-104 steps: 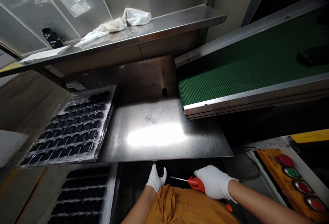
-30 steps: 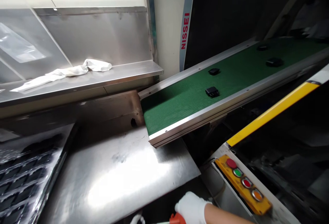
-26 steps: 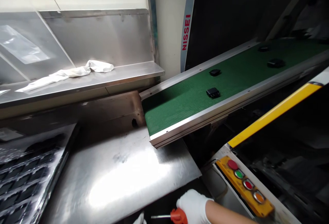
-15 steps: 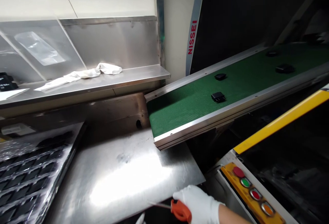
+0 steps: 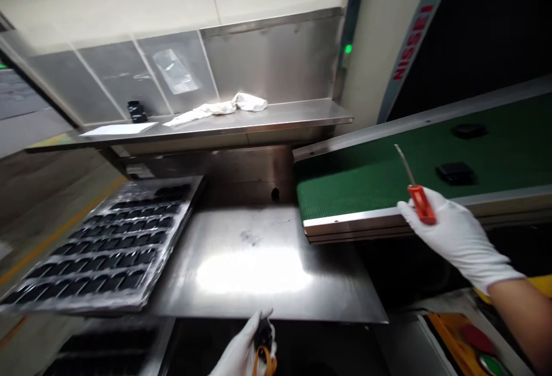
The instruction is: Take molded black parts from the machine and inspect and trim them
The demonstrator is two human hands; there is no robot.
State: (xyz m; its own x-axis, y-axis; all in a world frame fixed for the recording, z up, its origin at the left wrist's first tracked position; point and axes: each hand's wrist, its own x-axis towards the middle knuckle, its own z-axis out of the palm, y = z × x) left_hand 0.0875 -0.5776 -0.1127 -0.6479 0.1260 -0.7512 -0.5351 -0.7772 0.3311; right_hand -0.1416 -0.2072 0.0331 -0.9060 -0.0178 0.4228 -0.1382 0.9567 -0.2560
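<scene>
Red-handled tool [image 5: 422, 206] now by conveyor [image 5: 345, 192]

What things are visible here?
metal table: one, silver, centre
plastic trays: two, translucent with black parts, left
conveyor belt: one, green, right
blocky parts: two, black, on belt
long shelf: one, silver, rear
crumpled cloth: one, white, on shelf
flat sheet: one, white, on shelf
blocky object: one, black, on shelf
plastic bag: one, clear, upper left
button box: one, orange, lower right
slim tool: one, red-handled, right hand
obscured item: one, dark, left hand
left hand: one, white-gloved, bottom
right hand: one, white-gloved, right
</scene>
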